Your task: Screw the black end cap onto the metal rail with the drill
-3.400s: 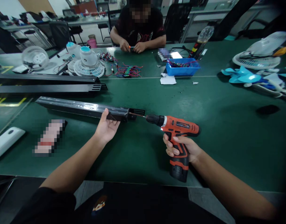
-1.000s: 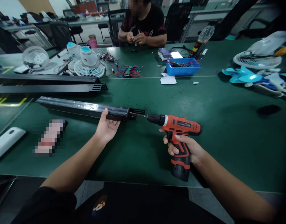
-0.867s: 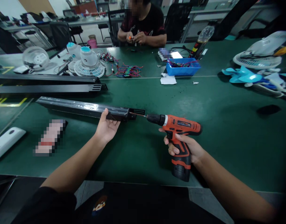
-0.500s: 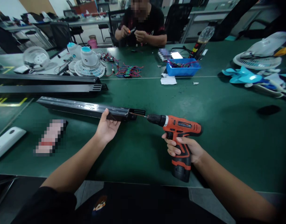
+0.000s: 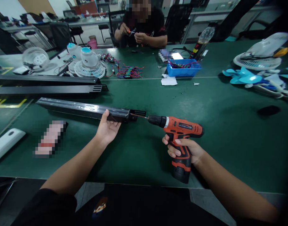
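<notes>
My left hand (image 5: 108, 129) is closed around the near end of a long black metal bar (image 5: 87, 108), thumb on top and fingers underneath. The bar lies across the table, its slotted end pointing right. In my right hand (image 5: 181, 147) is an orange and black cordless drill (image 5: 185, 125), gripped by its handle, with the index finger at the trigger. The drill points left. Its long thin bit (image 5: 140, 116) reaches the end of the bar; whether the tip sits in a screw there is too small to tell.
Two more long black bars (image 5: 45, 89) lie behind at the left. A phone (image 5: 51, 138) and a white casing (image 5: 7, 144) are nearby. Fan parts (image 5: 89, 64), wires (image 5: 130, 71), a blue bin (image 5: 184, 69) and turquoise fan blades (image 5: 245, 75) stand farther back. Opposite sits a person (image 5: 144, 28) holding a small tool.
My hands, the bar and the drill stay almost in place; the whole view shifts slightly. The person opposite has moved the small tool a little.
</notes>
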`<state>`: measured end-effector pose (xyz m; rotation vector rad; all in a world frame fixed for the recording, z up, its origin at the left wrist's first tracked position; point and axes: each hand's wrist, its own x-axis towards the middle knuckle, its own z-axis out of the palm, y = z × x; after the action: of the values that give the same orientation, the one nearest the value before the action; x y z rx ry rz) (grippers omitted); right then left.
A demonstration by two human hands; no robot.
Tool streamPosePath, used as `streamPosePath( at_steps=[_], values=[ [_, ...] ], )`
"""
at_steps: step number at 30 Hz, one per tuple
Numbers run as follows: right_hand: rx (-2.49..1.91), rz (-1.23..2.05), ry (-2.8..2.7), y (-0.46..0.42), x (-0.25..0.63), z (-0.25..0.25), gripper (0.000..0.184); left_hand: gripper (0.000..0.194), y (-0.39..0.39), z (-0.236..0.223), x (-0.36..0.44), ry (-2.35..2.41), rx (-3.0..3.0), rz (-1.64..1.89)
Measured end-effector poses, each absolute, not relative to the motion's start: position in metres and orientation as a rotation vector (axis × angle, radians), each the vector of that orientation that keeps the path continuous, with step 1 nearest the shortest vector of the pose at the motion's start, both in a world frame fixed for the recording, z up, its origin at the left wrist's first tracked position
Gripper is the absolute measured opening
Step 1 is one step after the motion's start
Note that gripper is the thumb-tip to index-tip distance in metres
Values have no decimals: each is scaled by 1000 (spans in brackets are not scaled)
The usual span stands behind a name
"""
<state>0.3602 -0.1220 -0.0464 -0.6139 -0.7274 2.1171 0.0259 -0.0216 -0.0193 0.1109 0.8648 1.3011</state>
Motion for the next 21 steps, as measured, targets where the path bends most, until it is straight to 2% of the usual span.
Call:
streamPosePath(
  at_steps=[21],
  values=[
    [-599, 2139, -705, -122, 359, -48, 22, 44, -23, -16, 28, 901, 123, 1314]
  ],
)
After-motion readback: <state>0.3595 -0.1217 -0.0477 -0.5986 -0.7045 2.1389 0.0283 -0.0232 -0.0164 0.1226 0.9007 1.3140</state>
